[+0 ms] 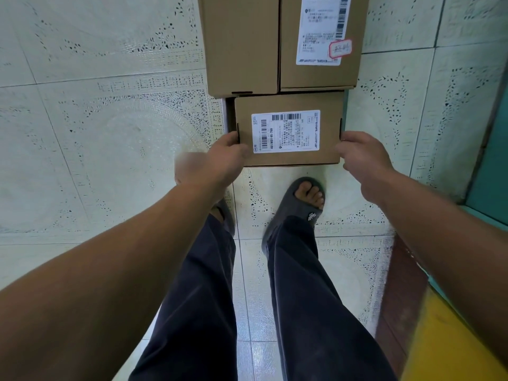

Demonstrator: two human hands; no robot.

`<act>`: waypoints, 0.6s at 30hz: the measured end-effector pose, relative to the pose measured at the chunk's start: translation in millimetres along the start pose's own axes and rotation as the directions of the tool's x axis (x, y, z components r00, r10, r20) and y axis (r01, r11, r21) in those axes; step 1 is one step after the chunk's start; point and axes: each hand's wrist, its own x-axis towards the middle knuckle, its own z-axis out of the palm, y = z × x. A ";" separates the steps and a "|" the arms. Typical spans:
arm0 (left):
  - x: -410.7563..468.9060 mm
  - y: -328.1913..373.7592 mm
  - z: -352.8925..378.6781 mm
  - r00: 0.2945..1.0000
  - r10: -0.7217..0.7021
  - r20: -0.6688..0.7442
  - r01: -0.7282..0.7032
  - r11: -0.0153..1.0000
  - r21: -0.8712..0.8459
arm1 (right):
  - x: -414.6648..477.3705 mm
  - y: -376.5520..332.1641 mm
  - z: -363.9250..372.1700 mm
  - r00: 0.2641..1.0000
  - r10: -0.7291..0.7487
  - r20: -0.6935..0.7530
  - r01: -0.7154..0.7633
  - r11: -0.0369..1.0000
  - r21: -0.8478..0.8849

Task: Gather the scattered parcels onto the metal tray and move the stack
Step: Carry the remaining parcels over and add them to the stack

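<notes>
The stack hangs over the tiled floor (96, 133), carried ahead of a sandalled foot (297, 207). The left hand (220, 158) and right hand (360, 155) clamp the near parcel (288, 101) from both sides at the tray's near corners. The fingers curl out of sight, so I cannot tell whether they also hook the metal tray (230, 114), which shows only as a grey strip along its left edge. Two larger parcels, one plain (242, 45) and one labelled (316, 75), butt together at the far edge. The matched grip probably keeps the load level. Open floor lies left, while the teal wall (492, 160) stands close on the right.
</notes>
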 end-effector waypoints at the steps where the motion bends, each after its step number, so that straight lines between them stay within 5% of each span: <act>1: -1.1 0.2 -0.3 1.000 -0.005 -0.015 0.006 1.000 0.009 | -1.0 0.3 -0.4 1.000 -0.002 0.002 0.002 1.000 -0.005; 10: -48.6 0.4 -5.9 0.988 0.075 -0.135 -0.074 0.997 0.014 | -48.0 2.3 -11.2 1.000 0.028 0.003 -0.028 0.999 0.020; 18: -137.9 47.6 -25.2 0.990 0.135 -0.046 -0.138 0.987 -0.080 | -146.4 -34.4 -34.4 1.000 0.025 0.000 -0.024 0.991 0.128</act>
